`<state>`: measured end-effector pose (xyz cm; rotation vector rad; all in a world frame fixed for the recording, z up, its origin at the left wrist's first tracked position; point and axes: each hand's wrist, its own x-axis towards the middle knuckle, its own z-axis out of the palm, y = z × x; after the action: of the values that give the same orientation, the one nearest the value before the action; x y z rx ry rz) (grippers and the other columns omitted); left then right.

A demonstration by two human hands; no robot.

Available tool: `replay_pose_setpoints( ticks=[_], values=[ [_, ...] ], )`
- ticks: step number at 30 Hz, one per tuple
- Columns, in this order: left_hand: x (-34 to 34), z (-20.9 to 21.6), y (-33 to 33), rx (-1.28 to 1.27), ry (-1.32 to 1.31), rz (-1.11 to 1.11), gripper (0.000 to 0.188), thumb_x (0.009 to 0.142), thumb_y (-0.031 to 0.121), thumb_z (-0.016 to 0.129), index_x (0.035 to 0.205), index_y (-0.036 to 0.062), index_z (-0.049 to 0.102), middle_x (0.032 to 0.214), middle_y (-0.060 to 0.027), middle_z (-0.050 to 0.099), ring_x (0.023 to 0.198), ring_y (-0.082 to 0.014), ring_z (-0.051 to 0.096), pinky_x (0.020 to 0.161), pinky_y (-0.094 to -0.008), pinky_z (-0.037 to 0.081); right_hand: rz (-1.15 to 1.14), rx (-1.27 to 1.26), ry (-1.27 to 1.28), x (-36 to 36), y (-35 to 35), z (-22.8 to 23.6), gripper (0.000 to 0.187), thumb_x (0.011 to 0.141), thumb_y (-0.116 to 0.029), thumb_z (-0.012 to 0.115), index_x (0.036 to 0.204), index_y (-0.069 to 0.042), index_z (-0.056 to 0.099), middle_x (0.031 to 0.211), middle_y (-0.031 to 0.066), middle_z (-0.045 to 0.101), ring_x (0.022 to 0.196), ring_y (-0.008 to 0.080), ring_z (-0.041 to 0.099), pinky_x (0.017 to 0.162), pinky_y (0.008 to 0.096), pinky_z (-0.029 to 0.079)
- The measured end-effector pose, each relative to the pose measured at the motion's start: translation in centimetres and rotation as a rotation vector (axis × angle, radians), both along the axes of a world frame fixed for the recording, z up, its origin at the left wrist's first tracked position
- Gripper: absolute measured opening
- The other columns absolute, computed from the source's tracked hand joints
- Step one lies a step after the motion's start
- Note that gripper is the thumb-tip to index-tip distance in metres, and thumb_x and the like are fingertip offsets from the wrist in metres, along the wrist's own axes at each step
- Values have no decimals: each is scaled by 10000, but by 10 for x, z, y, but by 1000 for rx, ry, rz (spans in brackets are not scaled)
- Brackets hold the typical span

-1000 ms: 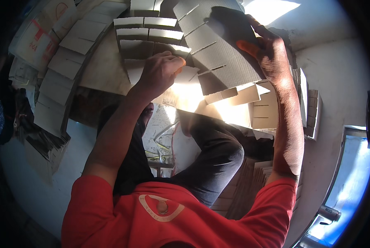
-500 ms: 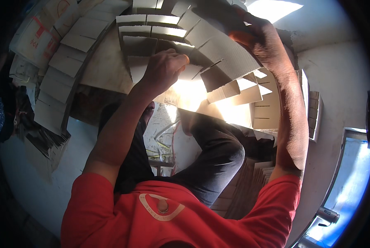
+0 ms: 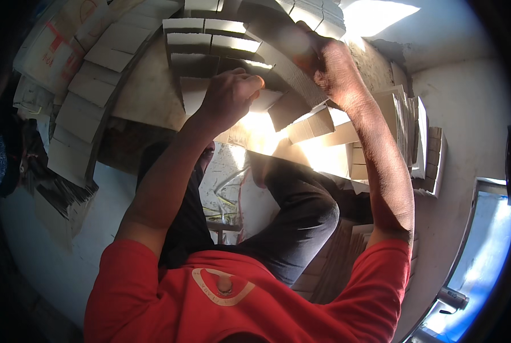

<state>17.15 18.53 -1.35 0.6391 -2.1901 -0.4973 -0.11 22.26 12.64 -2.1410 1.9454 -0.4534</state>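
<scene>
Head view: the left hand [image 3: 231,98] is resting by the near end of a cardboard partition [image 3: 188,41], its fingers curling together; whether they are pinching a panel, I cannot tell. Between both hands' fingers, a slotted board [image 3: 292,73] is slanting, the right hand [image 3: 338,70] touching its right side. Those right fingers are lying in shadow, so I cannot tell whether they are pinching it. Beyond them, a cardboard stack [image 3: 327,12] is sitting; left of the left fingers, a panel row [image 3: 98,86] is standing.
</scene>
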Motion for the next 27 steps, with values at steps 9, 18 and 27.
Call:
replay_pose_setpoints(
  ticks=[9,18,27],
  values=[
    [-4,6,2,-8,8,-33,184,693,2,691,870,4,643,774,-106,642,709,-260,582,638,-375,483,-16,69,-105,-9,12,-76,359,822,68,578,1168,-11,622,816,63,676,583,80,530,514,272,450],
    [-2,18,10,-135,-12,-11,463,649,93,754,1087,12,627,982,-123,665,930,-272,596,818,-380,463,-520,-496,674,-154,114,-83,249,885,-220,622,1105,-103,618,1027,87,631,914,270,625,705,368,546],
    [15,19,5,-44,-122,127,513,656,164,790,1127,37,633,1047,-110,661,997,-274,578,880,-375,437,-917,-21,847,-254,228,-117,590,718,-346,767,1141,-58,473,1092,177,571,1063,360,536,830,466,487]
  ],
)
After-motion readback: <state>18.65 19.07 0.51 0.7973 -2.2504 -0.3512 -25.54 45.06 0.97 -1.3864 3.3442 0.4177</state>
